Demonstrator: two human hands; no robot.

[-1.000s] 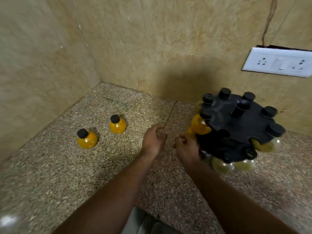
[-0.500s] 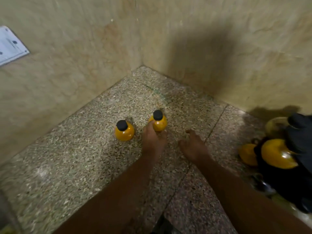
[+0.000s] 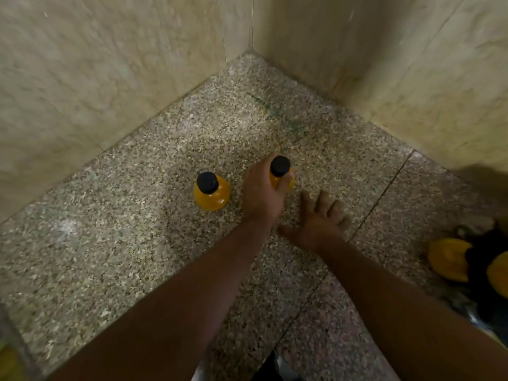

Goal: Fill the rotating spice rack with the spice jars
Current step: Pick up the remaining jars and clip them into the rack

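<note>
Two round yellow spice jars with black caps stand on the speckled stone counter. My left hand grips the right jar, thumb and fingers curled round its body. The other jar stands free just to its left. My right hand hovers open beside the left one, fingers spread, holding nothing. The black rotating spice rack shows only partly at the right edge, with yellow jars hanging in it.
Beige marble walls meet in a corner behind the jars. A seam in the counter runs diagonally past my right hand. A blurred yellowish object sits at the bottom left edge.
The view has swung left, pushing the rack to the right edge. My left hand reached forward and closed round the right jar. My right hand followed and stays open.
</note>
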